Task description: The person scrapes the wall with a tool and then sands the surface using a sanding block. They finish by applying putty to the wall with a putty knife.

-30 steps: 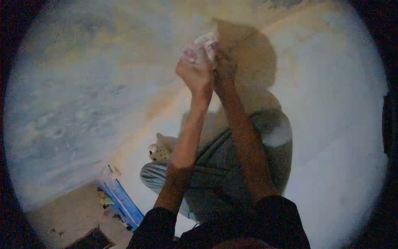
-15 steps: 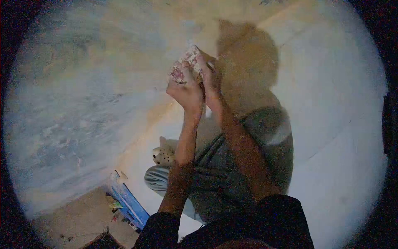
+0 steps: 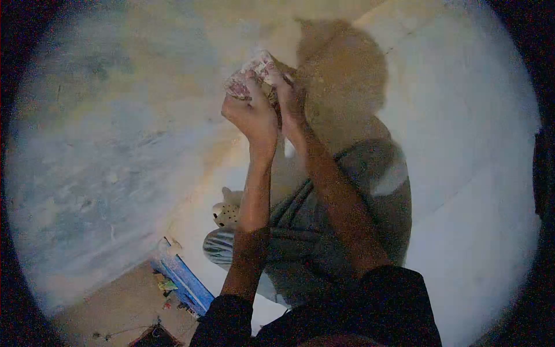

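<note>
Up in front of me, a crumpled white and dark-red patterned piece (image 3: 238,87) sits between both hands. My left hand (image 3: 254,113) is closed around its near left side, thumb lying over the top. From the right, my right hand (image 3: 289,101) grips it too, with the thumb pressed on its upper part. The wrists are close together and the fingers underneath are hidden. The piece's material cannot be made out.
My legs in grey trousers (image 3: 300,248) are folded below my arms. A cream thing with dark dots (image 3: 226,215) is beside my left forearm. At lower left lies a long blue item (image 3: 188,283) near small colourful scraps (image 3: 166,283). My shadow falls on the pale surface (image 3: 462,173).
Both hands and the patterned piece have shifted slightly up and left in view. The grip stays on it.
</note>
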### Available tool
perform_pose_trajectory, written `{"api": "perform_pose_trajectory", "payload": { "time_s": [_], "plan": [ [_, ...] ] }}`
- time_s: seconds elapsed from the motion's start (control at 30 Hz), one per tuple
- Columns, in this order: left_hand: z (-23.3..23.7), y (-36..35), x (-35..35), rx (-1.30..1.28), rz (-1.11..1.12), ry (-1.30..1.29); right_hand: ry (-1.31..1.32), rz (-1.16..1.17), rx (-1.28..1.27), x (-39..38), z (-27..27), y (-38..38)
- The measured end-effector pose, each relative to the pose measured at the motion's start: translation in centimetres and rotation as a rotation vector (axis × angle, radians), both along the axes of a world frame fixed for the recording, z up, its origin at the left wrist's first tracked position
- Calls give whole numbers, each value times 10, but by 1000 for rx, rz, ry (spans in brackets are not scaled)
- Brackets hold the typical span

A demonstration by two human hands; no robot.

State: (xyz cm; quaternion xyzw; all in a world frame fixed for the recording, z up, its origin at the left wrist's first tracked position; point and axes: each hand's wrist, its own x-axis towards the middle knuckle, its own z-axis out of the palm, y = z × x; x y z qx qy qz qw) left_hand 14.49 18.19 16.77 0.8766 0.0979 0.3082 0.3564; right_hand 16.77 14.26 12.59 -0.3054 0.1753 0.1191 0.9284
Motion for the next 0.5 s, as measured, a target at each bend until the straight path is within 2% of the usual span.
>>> {"api": "perform_pose_trajectory", "payload": {
  "time_s": [0.07, 0.13, 0.27, 0.3, 0.33, 0.4, 0.5],
  "plan": [
    [1, -4, 4, 42, -50, -195, -73, -21, 20, 0, -5, 2],
    [-4, -3, 6, -2, -38, -158, -144, -36, 44, 2, -19, 5],
    [-13, 18, 3, 17, -28, -40, -304, -122, -224, 7, -38, 14],
    [-10, 16, 6, 15, -56, -169, -298, -137, -254, 7, -37, 15],
    [-6, 14, 5, 15, -53, -174, -288, -152, -280, 7, -36, 16],
    [-4, 11, 0, -104, 35, -92, -254, -155, -298, 5, -35, 15],
    [-19, 18, 2, -277, 32, -60, -231, -145, -272, 7, -33, 14]
  ]
}}
